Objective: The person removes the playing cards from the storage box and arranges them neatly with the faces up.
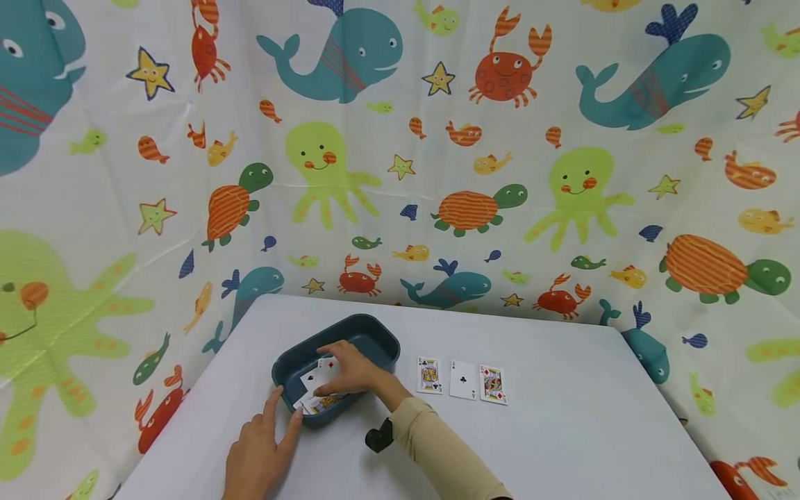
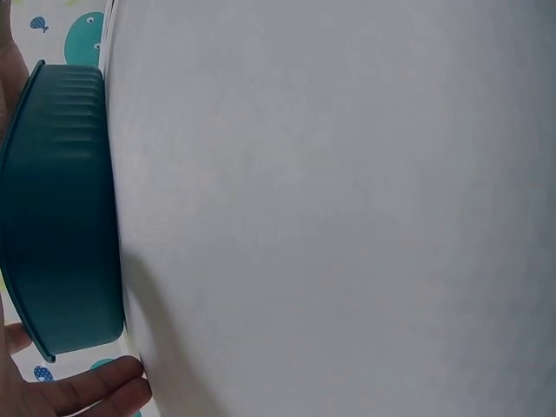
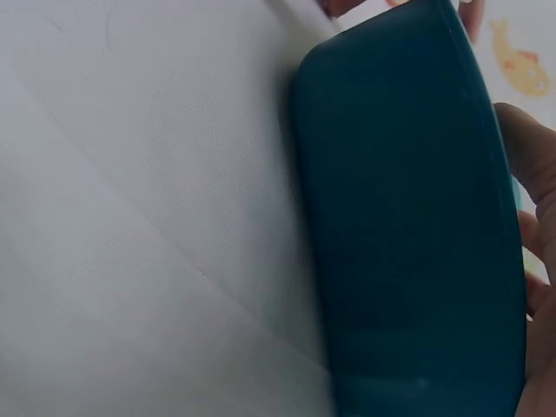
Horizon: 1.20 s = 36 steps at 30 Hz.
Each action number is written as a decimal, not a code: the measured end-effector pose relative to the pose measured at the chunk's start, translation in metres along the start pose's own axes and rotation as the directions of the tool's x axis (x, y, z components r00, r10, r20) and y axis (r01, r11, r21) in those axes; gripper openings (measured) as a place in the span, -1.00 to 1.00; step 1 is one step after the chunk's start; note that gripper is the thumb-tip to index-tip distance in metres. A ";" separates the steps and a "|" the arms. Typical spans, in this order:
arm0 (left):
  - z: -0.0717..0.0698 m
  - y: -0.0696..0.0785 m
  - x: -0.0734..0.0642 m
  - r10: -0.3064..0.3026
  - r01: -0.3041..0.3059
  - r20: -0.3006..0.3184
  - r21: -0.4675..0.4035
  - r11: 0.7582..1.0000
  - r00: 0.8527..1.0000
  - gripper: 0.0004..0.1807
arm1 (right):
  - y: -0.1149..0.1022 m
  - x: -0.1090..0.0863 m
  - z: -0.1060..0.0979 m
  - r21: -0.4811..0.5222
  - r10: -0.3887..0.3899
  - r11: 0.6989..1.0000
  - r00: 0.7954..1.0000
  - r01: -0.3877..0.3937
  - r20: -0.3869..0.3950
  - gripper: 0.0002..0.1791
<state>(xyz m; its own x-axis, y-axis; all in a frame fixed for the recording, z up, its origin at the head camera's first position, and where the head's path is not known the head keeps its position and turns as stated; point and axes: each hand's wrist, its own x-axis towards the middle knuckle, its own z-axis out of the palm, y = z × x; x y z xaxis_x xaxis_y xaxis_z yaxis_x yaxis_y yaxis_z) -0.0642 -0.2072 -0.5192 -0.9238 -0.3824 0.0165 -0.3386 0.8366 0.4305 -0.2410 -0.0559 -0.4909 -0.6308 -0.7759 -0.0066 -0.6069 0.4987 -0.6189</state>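
Observation:
A dark teal oblong container stands on the table with several loose playing cards in its near left part. My right hand reaches over its near side, thumb and fingers spread around the cards; I see no card clearly pinched. The near left corner is where my left hand is, its thumb and a finger extended at the rim. The left wrist view shows straight fingers beside the container's wall. In the right wrist view, the container's side hides much of the right hand.
To the container's right, three face-up cards lie in a row: a king of clubs, a club card and a red diamond face card. A sea-animal printed curtain hangs behind the white table.

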 end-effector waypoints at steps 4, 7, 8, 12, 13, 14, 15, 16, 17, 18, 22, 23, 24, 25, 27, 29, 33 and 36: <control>0.003 -0.001 0.000 0.009 -0.009 -0.009 -0.003 1.000 1.000 -0.15 | 0.003 0.004 0.003 -0.055 0.020 0.998 1.000 -0.019 0.022 -0.11; 0.004 0.000 0.000 0.020 -0.020 -0.023 -0.008 1.000 1.000 -0.16 | 0.005 0.007 0.004 -0.100 0.038 0.994 0.999 -0.035 0.035 -0.11; 0.004 0.001 -0.001 0.021 -0.021 -0.023 -0.007 1.000 1.000 -0.16 | 0.005 0.008 0.004 -0.114 0.046 0.993 0.998 -0.041 0.041 -0.11; 0.005 0.001 -0.001 0.015 -0.015 -0.014 -0.004 1.000 1.000 -0.16 | 0.007 0.011 0.006 -0.150 0.072 0.987 0.995 -0.061 0.071 -0.09; 0.006 0.001 0.000 0.012 -0.012 -0.011 -0.002 1.000 1.000 -0.16 | 0.008 0.012 0.006 -0.155 0.076 0.986 0.994 -0.063 0.079 -0.09; 0.006 0.001 0.000 0.011 -0.011 -0.011 -0.002 1.000 1.000 -0.16 | 0.008 0.012 0.006 -0.161 0.079 0.985 0.993 -0.064 0.086 -0.09; 0.006 0.001 0.000 0.011 -0.011 -0.014 -0.003 1.000 1.000 -0.16 | 0.009 0.013 0.007 -0.167 0.079 0.984 0.993 -0.063 0.092 -0.09; 0.006 0.001 0.000 0.010 -0.010 -0.016 -0.002 1.000 1.000 -0.17 | 0.009 0.014 0.007 -0.173 0.079 0.983 0.993 -0.062 0.092 -0.09; 0.005 0.001 0.000 0.009 -0.009 -0.018 -0.002 1.000 1.000 -0.17 | 0.008 0.014 0.008 -0.186 0.081 0.981 0.992 -0.063 0.092 -0.08; 0.005 0.001 0.000 0.007 -0.007 -0.019 -0.001 1.000 1.000 -0.18 | 0.008 0.015 0.008 -0.198 0.082 0.978 0.993 -0.063 0.090 -0.09; 0.003 0.002 0.000 -0.007 0.007 -0.012 0.001 1.000 1.000 -0.18 | 0.006 0.018 0.010 -0.237 0.097 0.969 0.992 -0.074 0.085 -0.08; 0.002 0.002 0.000 -0.010 0.010 -0.010 0.001 1.000 1.000 -0.18 | 0.005 0.019 0.010 -0.240 0.103 0.968 0.991 -0.079 0.087 -0.07; 0.002 0.002 0.000 -0.014 0.014 -0.010 0.001 1.000 1.000 -0.18 | 0.005 0.019 0.010 -0.241 0.107 0.967 0.990 -0.083 0.088 -0.07; 0.002 0.002 0.000 -0.016 0.016 -0.009 0.001 1.000 1.000 -0.18 | 0.004 0.020 0.010 -0.244 0.111 0.966 0.990 -0.086 0.091 -0.07; 0.002 0.001 -0.001 -0.019 0.019 -0.010 0.003 1.000 1.000 -0.18 | 0.003 0.021 0.010 -0.251 0.115 0.964 0.989 -0.089 0.091 -0.06; 0.001 0.001 0.000 -0.023 0.023 -0.005 0.003 1.000 1.000 -0.18 | 0.003 0.021 0.010 -0.262 0.115 0.961 0.989 -0.088 0.088 -0.06; 0.000 0.002 0.001 -0.035 0.035 0.016 0.004 0.999 0.999 -0.16 | 0.003 0.021 0.010 -0.269 0.111 0.959 0.990 -0.085 0.083 -0.06; 0.000 0.003 0.001 -0.040 0.040 0.024 0.005 0.999 0.999 -0.16 | 0.004 0.021 0.010 -0.267 0.110 0.960 0.991 -0.085 0.079 -0.05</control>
<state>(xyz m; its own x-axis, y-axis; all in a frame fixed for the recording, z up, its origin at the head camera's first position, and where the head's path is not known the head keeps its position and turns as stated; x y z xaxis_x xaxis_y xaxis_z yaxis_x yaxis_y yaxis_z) -0.0666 -0.2050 -0.5177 -0.9134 -0.4065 -0.0227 -0.3765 0.8223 0.4268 -0.2514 -0.0744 -0.5014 -0.6538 -0.7443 -0.1363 -0.6578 0.6481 -0.3838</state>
